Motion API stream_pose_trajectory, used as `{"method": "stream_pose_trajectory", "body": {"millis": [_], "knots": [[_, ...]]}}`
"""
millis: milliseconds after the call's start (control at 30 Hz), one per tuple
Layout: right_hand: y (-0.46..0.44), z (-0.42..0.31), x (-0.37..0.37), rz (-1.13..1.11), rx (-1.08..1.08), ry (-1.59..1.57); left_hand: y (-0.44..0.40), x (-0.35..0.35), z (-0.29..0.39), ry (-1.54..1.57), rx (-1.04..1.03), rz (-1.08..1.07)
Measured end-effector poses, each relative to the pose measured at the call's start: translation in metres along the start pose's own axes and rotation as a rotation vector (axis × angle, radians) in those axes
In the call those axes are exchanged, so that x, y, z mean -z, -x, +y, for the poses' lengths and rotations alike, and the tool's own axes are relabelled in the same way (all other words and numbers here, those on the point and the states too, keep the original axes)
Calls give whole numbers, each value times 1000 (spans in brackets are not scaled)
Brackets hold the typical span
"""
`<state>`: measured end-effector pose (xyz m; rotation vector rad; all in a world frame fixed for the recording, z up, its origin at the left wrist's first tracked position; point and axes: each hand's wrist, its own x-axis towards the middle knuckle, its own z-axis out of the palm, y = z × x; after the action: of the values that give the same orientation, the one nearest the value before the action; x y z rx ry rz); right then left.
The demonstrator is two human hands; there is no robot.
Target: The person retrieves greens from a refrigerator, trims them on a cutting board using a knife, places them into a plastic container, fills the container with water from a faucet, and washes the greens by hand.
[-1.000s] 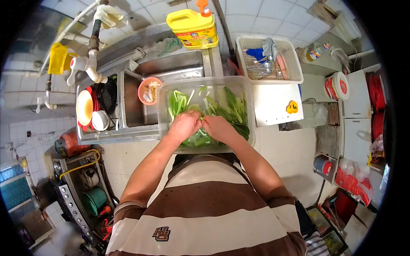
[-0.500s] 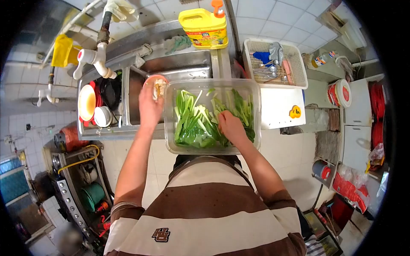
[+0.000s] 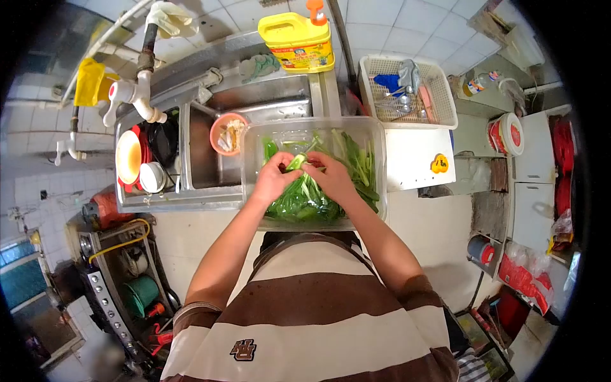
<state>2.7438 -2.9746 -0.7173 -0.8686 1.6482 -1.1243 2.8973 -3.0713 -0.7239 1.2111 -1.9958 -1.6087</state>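
Over a clear plastic tub [image 3: 251,137], my left hand [image 3: 272,181] and my right hand [image 3: 332,180] are close together. Their fingers are closed around the pale stem end of a leafy green [image 3: 296,162], one hand on each side. Its leaves hang down toward me into the tub. More leafy greens [image 3: 356,162] lie in the tub, mostly along its right side. To the left, an orange-red bowl [image 3: 215,135] with pale scraps in it stands inside the steel sink, apart from my hands.
The steel sink [image 3: 273,95] has a yellow jug [image 3: 296,48] behind it and a tap [image 3: 143,95] at its left. Dishes [image 3: 129,156] sit in the left basin. A white basket of utensils [image 3: 445,89] and a white board [image 3: 404,149] with a yellow object are on the right.
My left hand has left the orange-red bowl and moved right over the tub. My right hand has moved left to meet it, and both now hold a leafy green.
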Motion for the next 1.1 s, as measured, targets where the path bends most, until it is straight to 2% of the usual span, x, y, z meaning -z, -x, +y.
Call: {"method": "stream_pose_trajectory", "body": {"millis": [100,233,300,367,500,600,700,800,900,1000,1100], "knots": [[-10,1,-4,-96,-51,-189,2,-5,0,81,-63,-20],[-16,19,-8,-152,-55,-410,5,9,-4,394,59,-143],[-13,24,-8,-171,-85,-416,8,16,-2,240,111,-175],[-13,25,-14,-130,-85,-354,11,14,7,115,122,-176],[-13,20,-17,-73,15,-180,11,8,8,94,91,-156],[-5,8,-10,-49,42,143,11,13,13,-181,91,-66],[-1,10,-10,-31,127,239,12,13,19,-414,-143,49],[-3,17,-9,-17,249,241,14,14,33,-491,-347,24],[-4,11,-1,-6,101,354,9,17,20,-503,-391,91],[-9,24,-1,205,497,465,11,19,43,-192,245,-41],[-13,17,-10,180,554,389,12,9,35,-103,124,-13]]}}
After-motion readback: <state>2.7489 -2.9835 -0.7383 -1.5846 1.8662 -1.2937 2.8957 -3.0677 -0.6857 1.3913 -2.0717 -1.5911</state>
